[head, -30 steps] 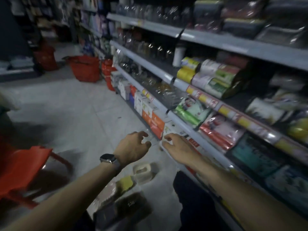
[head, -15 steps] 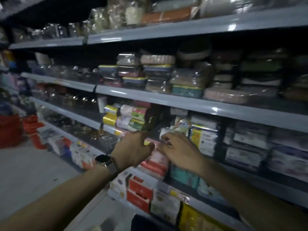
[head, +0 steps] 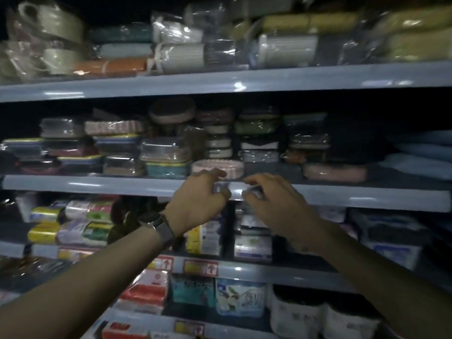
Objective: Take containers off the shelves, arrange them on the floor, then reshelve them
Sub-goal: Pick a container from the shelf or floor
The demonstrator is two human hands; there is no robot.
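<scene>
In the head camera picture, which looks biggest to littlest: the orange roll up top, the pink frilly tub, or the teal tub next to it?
1. orange roll
2. pink frilly tub and teal tub: about alike. The left hand covers part of the pink one, so no ranking.

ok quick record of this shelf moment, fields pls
place: shop shelving, dim and blurred
left grip: fingers curled, at the pink scalloped container on the middle shelf; contact unclear
right grip: fingers curled at the same shelf's front edge; hold unclear
wrist: watch on left
neighbours: wrapped containers stacked left of the pink one
stage: likely reaching to take a container
</scene>
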